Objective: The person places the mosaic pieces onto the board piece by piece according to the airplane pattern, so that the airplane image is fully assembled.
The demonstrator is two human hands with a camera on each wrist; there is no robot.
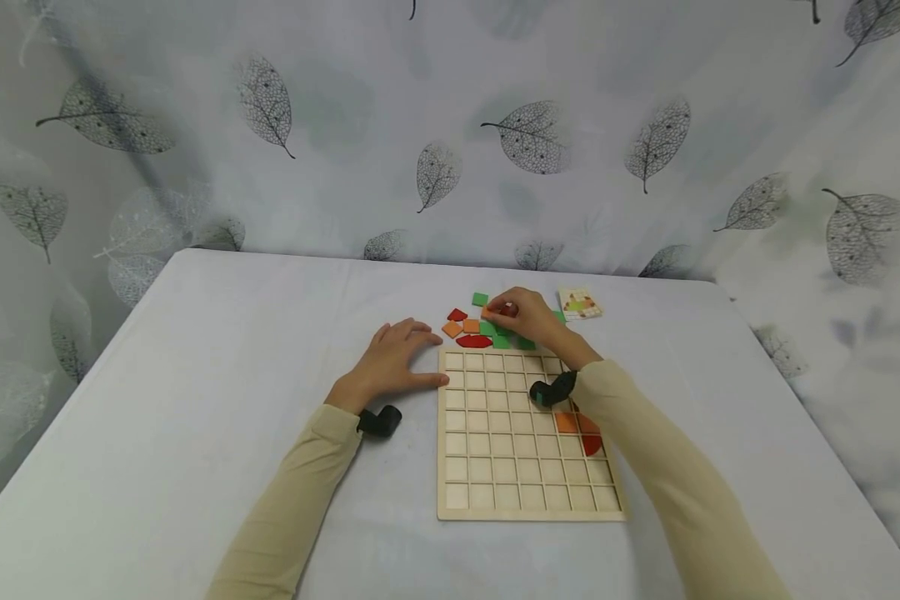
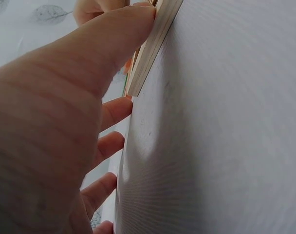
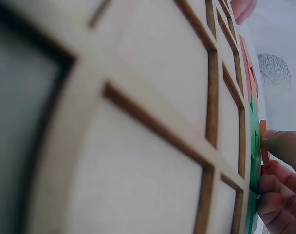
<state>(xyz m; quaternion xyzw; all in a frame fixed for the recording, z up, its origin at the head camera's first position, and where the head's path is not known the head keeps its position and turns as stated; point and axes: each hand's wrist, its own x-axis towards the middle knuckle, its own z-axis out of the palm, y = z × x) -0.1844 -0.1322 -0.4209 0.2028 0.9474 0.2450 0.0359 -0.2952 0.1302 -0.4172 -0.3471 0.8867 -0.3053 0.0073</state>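
A wooden grid board [image 1: 532, 516] lies on the white table. My left hand [image 1: 399, 360] rests beside its upper left corner, fingers spread, with the thumb [image 2: 138, 19] touching the board's side edge. Beyond the far edge of the board, my right hand [image 1: 528, 318] pinches a small orange tile [image 3: 264, 141] between thumb and fingers, just over the loose pieces. Green tiles [image 1: 501, 342], orange tiles [image 1: 471, 326] and red pieces [image 1: 474, 341] lie there in a loose pile, partly hidden by that hand. On the board's right side sit an orange piece [image 1: 567, 423] and a red piece [image 1: 591, 443], partly covered by the right sleeve.
A small printed pattern card [image 1: 579, 302] lies behind the right hand. The white-covered table [image 1: 195, 400] extends on both sides of the board. A leaf-patterned curtain [image 1: 345, 125] hangs behind it. Each wrist wears a black camera.
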